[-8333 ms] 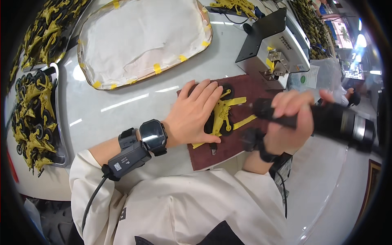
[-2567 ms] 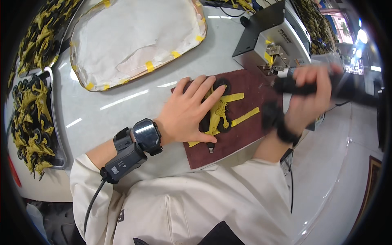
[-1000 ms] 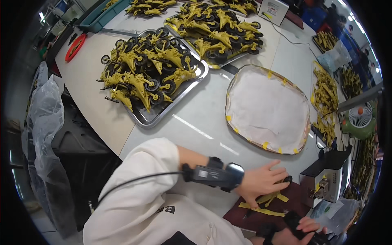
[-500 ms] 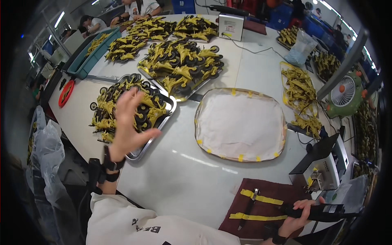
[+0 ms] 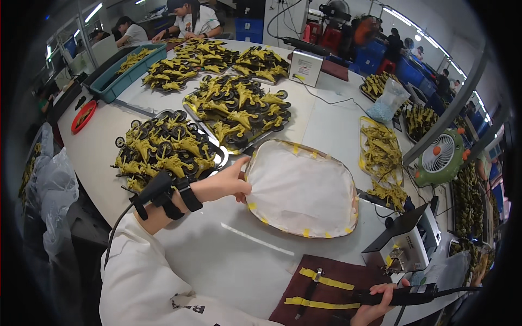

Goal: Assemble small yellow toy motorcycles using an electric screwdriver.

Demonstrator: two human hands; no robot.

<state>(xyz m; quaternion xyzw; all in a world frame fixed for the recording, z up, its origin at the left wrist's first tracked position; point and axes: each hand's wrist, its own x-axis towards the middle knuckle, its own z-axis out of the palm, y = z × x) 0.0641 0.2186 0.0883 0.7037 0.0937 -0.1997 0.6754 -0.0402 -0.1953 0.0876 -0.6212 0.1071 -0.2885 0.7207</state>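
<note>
My left hand (image 5: 237, 183) is closed on the left rim of a rounded tray (image 5: 310, 190). A white sheet lines the tray, held along the rim by bits of yellow tape, and nothing lies on it. My right hand (image 5: 378, 304) grips a black corded handheld tool (image 5: 410, 295) at the lower right; its kind I cannot make out. Beside that hand is a dark red cloth (image 5: 291, 315) with two yellow tape strips and a slim pen-like tool (image 5: 310, 290) across it. Left of the lined tray, a metal tray (image 5: 222, 155) is heaped with yellow and black toy-motorcycle-like parts (image 5: 163, 149).
More heaped parts (image 5: 239, 111) stand farther back, near a teal bin (image 5: 111, 84) and a red dish (image 5: 82, 119). At right are a white boxy device (image 5: 410, 247), a green fan (image 5: 440, 157), a slanting metal post (image 5: 451, 103) and loose cables. Co-workers (image 5: 198, 22) sit at the far side.
My left hand has moved from above the heaped parts to the lined tray and taken hold of its rim. The tray now sits slightly turned. My right hand still holds the black tool.
</note>
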